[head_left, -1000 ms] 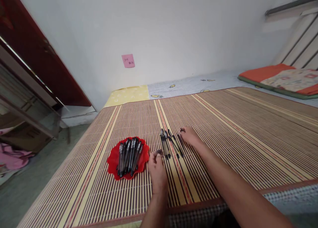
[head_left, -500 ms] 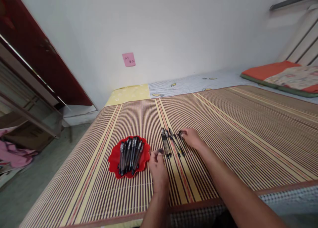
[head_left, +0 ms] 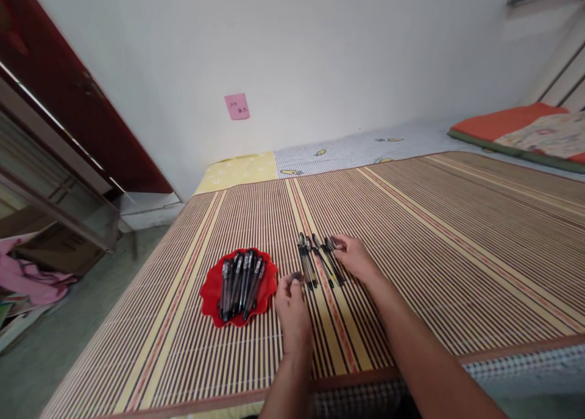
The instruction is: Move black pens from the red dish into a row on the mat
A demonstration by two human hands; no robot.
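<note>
Several black-capped clear pens [head_left: 322, 260] lie side by side on the striped mat, caps toward the wall. My right hand [head_left: 354, 257] is at the cap end of the rightmost pen [head_left: 334, 257], its fingers closed on it. Left of the row, my left hand [head_left: 292, 309] rests low over the mat with fingers curled and thumb close to the index finger. A small dark patch shows at its fingertips, too blurred to name. Beside that hand stands a red scalloped dish [head_left: 209, 285] with a heap of similar pens [head_left: 240, 282] in it.
The striped mat [head_left: 411, 242] covers a bed against a white wall. A pink note [head_left: 237, 106] is stuck on the wall. Folded orange bedding [head_left: 503, 126] lies at the far right. To the left are a dark red door [head_left: 86, 96] and a cardboard box [head_left: 57, 242].
My right hand has brought its pen left against the others in the row. My left hand is almost unmoved beside the dish. The view has shifted slightly.
</note>
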